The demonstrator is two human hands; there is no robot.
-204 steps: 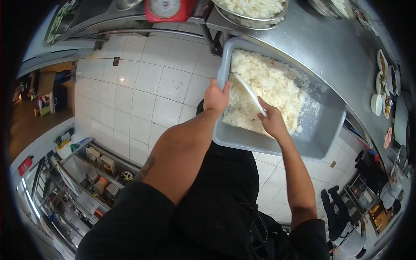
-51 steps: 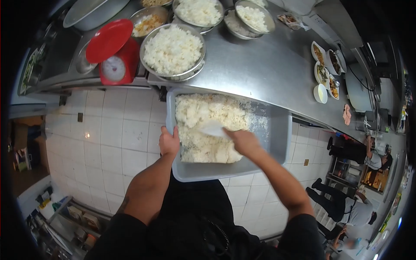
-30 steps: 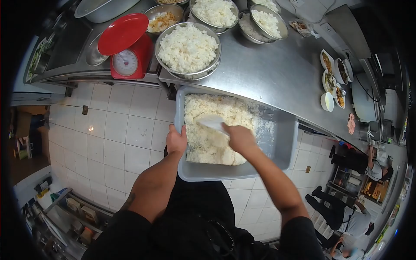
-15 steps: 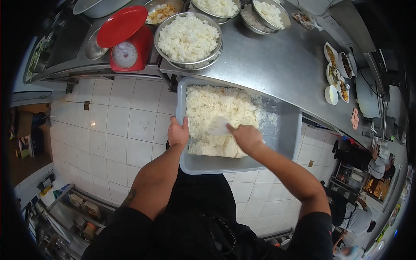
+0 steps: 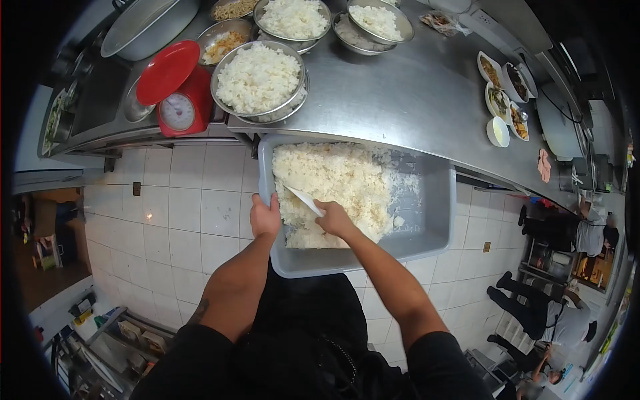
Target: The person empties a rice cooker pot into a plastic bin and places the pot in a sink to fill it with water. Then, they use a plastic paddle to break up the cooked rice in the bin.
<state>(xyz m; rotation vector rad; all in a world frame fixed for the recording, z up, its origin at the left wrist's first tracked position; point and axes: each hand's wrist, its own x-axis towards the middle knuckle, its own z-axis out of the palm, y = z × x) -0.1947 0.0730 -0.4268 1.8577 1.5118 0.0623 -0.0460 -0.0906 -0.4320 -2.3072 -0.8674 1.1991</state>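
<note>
A grey plastic tub (image 5: pixel 437 237) is in front of me against the counter's edge, with a thick bed of cooked white rice (image 5: pixel 340 173) over its left and middle. My left hand (image 5: pixel 265 216) grips the tub's left rim, thumb on the inner side. Closed around the handle of a white rice paddle (image 5: pixel 305 199) is my right hand (image 5: pixel 333 219), over the left part of the rice. The paddle is turned on edge, its blade pointing up and left with the tip at the rice. Scattered grains stick to the tub's floor on the right.
On the steel counter (image 5: pixel 387 93) stand stacked metal bowls of rice (image 5: pixel 259 80) and a red kitchen scale (image 5: pixel 179 110). Several small white dishes of food (image 5: pixel 499 100) sit at the right. Other people (image 5: pixel 567 317) are farther off at the right, beyond the tiled floor (image 5: pixel 193 220).
My right hand has moved left across the rice, and the paddle has turned from flat to on edge. The left hand keeps its hold on the rim. The whole view has shifted a little.
</note>
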